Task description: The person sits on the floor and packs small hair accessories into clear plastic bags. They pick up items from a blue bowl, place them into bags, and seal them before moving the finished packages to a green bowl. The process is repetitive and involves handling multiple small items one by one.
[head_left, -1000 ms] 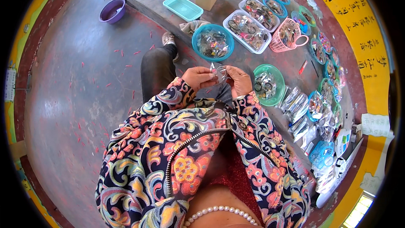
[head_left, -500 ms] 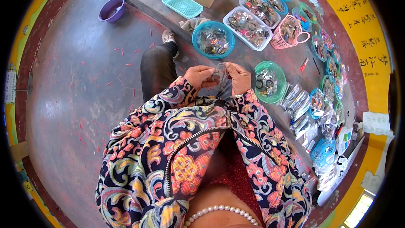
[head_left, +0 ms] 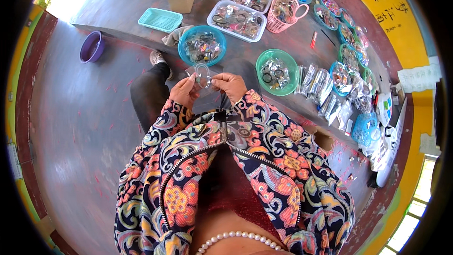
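Above my lap, both hands hold a pale, see-through loop point(head_left: 203, 76) with shiny clear plastic film about it; its exact kind is hard to make out. My left hand point(head_left: 185, 90) is closed on its left side, thumb and fingertips pinched. On the other side, my right hand point(head_left: 229, 85) pinches the edge between thumb and finger. Just beyond the hands stands a blue basin point(head_left: 222, 49) of small clear packets. To the right is a green basin point(head_left: 296, 73) holding clear packets, some with dark rings inside.
White trays point(head_left: 262, 34) full of packeted rings and a pink handled basket point(head_left: 273, 24) stand beyond. A turquoise tray point(head_left: 160, 22), cardboard box point(head_left: 186, 0) and purple basin point(head_left: 92, 47) are at left. Silvery packets point(head_left: 317, 82) and several small baskets line the right, on a raised ledge.
The view has swung rightward, so the surroundings sit further left. My hands still hold the loop, which now stands up more plainly between them, and my right hand has turned flatter.
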Tool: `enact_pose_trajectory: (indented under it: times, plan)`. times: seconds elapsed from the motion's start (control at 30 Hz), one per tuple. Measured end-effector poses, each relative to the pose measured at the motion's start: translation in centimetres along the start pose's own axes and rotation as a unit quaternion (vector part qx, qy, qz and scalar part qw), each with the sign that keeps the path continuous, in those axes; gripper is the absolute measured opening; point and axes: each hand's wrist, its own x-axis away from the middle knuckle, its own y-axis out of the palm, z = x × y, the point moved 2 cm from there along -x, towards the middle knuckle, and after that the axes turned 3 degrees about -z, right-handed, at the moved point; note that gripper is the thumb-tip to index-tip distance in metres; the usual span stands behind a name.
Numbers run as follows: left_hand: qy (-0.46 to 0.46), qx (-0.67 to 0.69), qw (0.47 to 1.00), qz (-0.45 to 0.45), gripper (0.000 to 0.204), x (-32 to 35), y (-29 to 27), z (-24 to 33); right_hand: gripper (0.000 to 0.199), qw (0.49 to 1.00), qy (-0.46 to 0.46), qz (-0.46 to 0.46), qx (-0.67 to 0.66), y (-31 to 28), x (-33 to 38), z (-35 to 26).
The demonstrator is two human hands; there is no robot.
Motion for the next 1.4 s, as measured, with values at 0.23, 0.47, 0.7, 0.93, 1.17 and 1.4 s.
enact_pose_trajectory:
  times: [0.23, 0.47, 0.7, 0.93, 1.17, 1.4]
  plan:
    - [-0.076, -0.062, 0.994, 0.046, 0.041, -0.8, -3.4, -0.8, 0.021, 0.963, -0.077, 0.204, 0.156, -10.9, 0.7, -3.4]
    - [-0.136, -0.145, 0.976, 0.088, 0.034, -1.9, -7.8, -4.1, 0.022, 0.939, 0.027, 0.341, 0.019, -27.4, 3.7, 4.8]
    - [-0.144, -0.165, 0.972, 0.085, 0.031, -2.7, -8.7, -5.3, 0.022, 0.934, 0.082, 0.336, -0.094, -30.1, 1.9, 8.1]
    - [-0.139, -0.169, 0.970, 0.108, 0.029, -2.8, -8.7, -5.1, 0.018, 0.835, 0.163, 0.491, -0.185, -34.9, -2.0, 10.0]
    - [-0.123, -0.146, 0.979, 0.071, 0.029, -2.4, -8.7, -5.0, 0.018, 0.889, 0.143, 0.429, -0.076, -30.9, -1.5, 7.3]
    - [-0.127, -0.168, 0.969, 0.126, 0.031, -2.4, -7.5, -4.2, 0.027, 0.947, 0.042, 0.314, 0.053, -24.7, -7.9, 0.9]
